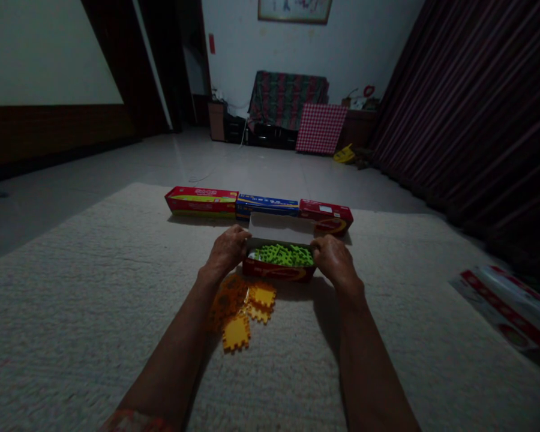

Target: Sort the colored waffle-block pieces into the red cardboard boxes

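Observation:
A small dark red cardboard box (279,273) stands on the beige carpet with its white-lined lid (281,228) raised at the back. Inside lie many bright green notched plastic pieces (285,255). My left hand (228,247) grips the box at its left end, near the lid's corner, with curled fingers. At the right end, my right hand (333,253) grips the box in the same way; its fingertips are partly hidden. Just in front of the box, by my left forearm, lie yellow notched square pieces (236,333) and a pile of orange see-through ones (227,300).
Behind the open box, a red box (202,202), a blue box (267,205) and another dark red box (326,216) stand end to end. Flat red and white packaging (508,309) lies at the right. Tiled floor (171,159) runs beyond the carpet (94,300).

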### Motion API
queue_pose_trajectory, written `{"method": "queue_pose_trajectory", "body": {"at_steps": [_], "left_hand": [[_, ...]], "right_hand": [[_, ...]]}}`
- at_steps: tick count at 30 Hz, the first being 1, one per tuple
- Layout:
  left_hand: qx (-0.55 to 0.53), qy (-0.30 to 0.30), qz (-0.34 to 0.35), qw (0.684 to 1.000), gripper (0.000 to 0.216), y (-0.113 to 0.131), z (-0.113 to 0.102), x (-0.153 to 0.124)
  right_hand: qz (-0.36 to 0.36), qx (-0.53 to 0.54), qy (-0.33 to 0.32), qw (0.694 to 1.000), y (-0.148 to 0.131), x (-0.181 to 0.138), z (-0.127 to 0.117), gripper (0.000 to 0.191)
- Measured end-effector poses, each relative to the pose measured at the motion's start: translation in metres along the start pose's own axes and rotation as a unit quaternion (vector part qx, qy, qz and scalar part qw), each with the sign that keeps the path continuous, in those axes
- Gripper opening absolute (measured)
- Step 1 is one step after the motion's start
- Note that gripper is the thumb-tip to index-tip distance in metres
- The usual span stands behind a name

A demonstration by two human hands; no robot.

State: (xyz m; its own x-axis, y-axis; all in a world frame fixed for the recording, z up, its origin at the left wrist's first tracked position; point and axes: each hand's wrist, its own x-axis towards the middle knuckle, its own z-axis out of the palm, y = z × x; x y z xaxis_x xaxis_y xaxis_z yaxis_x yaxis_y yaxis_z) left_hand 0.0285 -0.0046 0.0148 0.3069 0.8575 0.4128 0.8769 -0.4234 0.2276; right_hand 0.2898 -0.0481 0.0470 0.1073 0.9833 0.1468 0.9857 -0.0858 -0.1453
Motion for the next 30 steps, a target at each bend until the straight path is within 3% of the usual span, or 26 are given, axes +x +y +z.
{"method": "queue_pose_trajectory", "body": {"at_steps": [4, 8, 21, 30], "left_hand": [[-0.026, 0.017, 0.001, 1.0, 0.027, -0.007, 0.008, 0.0], [-0.074, 0.031, 0.008, 0.997, 0.027, -0.012, 0.014, 0.001], [-0.092, 0.005, -0.041, 0.995, 0.035, -0.011, 0.014, 0.004], [-0.079, 0.125, -0.055, 0.987, 0.042, -0.026, 0.017, 0.003]], "right_hand": [[0.002, 0.023, 0.029, 0.999, 0.0, 0.0, 0.01, 0.027], [-0.024, 0.046, 0.071, 0.996, 0.004, -0.001, 0.023, 0.038], [-0.031, 0.071, 0.053, 0.996, 0.009, 0.014, 0.032, 0.051], [-0.062, 0.198, 0.158, 0.965, -0.02, 0.016, 0.043, 0.053]]}}
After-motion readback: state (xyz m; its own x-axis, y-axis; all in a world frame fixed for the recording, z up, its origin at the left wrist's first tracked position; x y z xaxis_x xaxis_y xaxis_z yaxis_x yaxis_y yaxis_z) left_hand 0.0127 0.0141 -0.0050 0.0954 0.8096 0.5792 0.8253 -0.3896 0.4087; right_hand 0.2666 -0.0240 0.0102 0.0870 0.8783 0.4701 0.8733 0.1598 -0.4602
